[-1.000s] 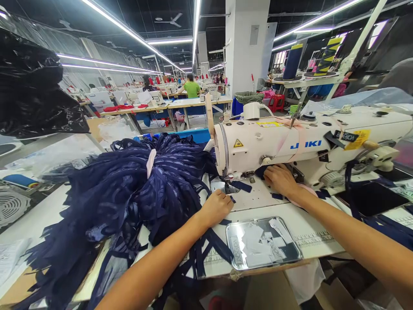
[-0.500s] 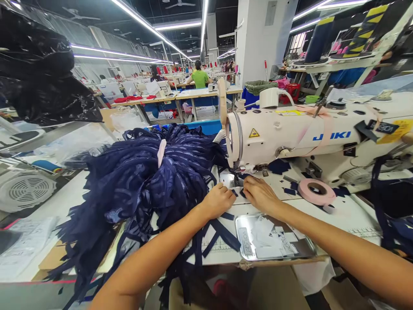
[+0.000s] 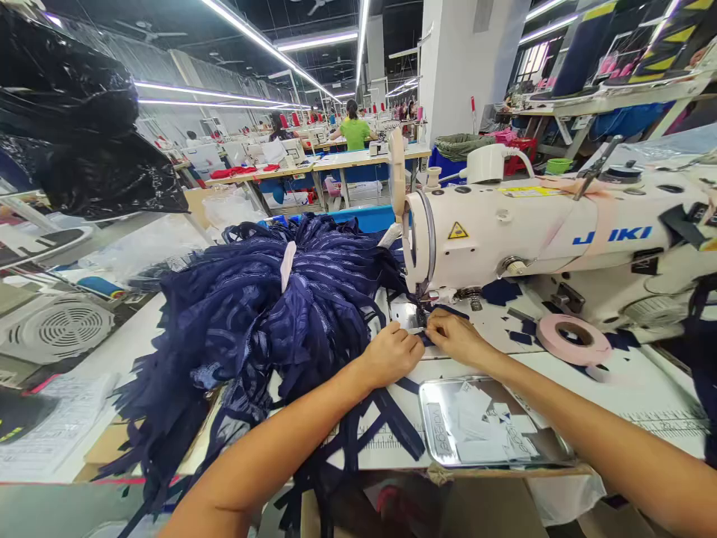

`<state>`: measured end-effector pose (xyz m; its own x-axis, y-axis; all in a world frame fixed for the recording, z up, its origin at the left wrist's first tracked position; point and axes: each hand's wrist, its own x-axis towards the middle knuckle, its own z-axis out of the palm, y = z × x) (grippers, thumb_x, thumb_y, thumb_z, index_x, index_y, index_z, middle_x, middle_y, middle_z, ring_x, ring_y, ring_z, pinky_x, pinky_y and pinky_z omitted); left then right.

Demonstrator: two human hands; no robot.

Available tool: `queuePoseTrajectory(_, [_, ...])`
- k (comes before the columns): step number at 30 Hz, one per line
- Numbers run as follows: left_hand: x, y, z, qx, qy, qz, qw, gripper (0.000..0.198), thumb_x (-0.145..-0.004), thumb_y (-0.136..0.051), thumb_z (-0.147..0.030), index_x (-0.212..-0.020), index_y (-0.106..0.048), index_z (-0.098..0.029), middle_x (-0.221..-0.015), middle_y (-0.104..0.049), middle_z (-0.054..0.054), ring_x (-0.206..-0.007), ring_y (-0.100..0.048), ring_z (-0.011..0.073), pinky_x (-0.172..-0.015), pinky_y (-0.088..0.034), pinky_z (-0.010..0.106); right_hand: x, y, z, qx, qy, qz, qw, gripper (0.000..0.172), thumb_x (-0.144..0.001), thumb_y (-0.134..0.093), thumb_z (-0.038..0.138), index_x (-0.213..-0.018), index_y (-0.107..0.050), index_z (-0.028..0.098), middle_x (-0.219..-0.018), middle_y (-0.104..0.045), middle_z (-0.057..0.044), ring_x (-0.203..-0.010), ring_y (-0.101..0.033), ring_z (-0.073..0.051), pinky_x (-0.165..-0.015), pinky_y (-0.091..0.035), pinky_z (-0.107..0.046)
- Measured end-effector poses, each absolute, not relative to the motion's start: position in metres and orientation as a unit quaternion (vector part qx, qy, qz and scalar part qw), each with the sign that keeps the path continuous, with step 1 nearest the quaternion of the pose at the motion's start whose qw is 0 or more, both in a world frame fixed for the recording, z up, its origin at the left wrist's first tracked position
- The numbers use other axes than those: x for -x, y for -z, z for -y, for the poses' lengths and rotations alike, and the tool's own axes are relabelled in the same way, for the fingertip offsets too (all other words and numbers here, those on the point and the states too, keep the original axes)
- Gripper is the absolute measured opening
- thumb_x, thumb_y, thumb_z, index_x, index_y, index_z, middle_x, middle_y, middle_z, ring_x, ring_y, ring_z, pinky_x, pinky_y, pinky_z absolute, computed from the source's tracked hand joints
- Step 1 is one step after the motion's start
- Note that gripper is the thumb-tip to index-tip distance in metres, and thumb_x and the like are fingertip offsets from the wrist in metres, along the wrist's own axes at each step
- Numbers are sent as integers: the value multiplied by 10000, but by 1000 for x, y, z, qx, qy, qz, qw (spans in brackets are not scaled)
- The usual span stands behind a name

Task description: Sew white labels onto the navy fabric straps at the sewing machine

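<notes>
A cream sewing machine [image 3: 482, 239] stands at the right, its needle area just beyond my hands. Close in front of the needle, my left hand [image 3: 393, 351] is closed, with a small white piece showing at its fingertips. My right hand [image 3: 452, 336] pinches at the other side of that spot, beside dark navy fabric; what exactly it grips is too small to make out. A large bundle of navy strips [image 3: 280, 299], tied with a pale band [image 3: 287, 266], lies left of my hands. Below my right hand sits a metal tray [image 3: 429, 441] of white labels [image 3: 476, 418].
A pink tape roll [image 3: 574, 338] and navy scraps [image 3: 520, 329] lie right of the needle. A black plastic bag [image 3: 84, 119] hangs at the upper left. Papers [image 3: 61, 418] lie at the left. A person in green [image 3: 355, 134] is at a farther table.
The view has shifted, so the scene sits differently in the frame. My hands have come closer together near the needle, and a small white piece now shows between them.
</notes>
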<state>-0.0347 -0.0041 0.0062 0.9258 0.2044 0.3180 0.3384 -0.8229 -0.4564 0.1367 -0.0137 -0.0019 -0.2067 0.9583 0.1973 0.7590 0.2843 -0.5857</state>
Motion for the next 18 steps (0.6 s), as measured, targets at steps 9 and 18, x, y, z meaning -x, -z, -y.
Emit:
queuePoseTrajectory(9, [32,-7,5,954,91,155,242,191,-867,-376,-77,-776,-544,-95,-624,-562,33,-565,-522,148,-565,-328,300,-136,-1,18,571,-155,769,243,208,-782,-393,184,-576,-416,200,-734,-522,-14,-631,-497,-133,-594,-354,-264])
queuePoseTrajectory(18, [32,-10,5,960,71,154,223,149,-841,-422,-84,-772,-553,-87,-626,-567,39,-577,-531,154,-583,-334,303,-140,0,21,539,-139,786,269,237,-833,-391,194,-644,-534,186,-734,-550,-23,-665,-528,-142,-626,-405,-278])
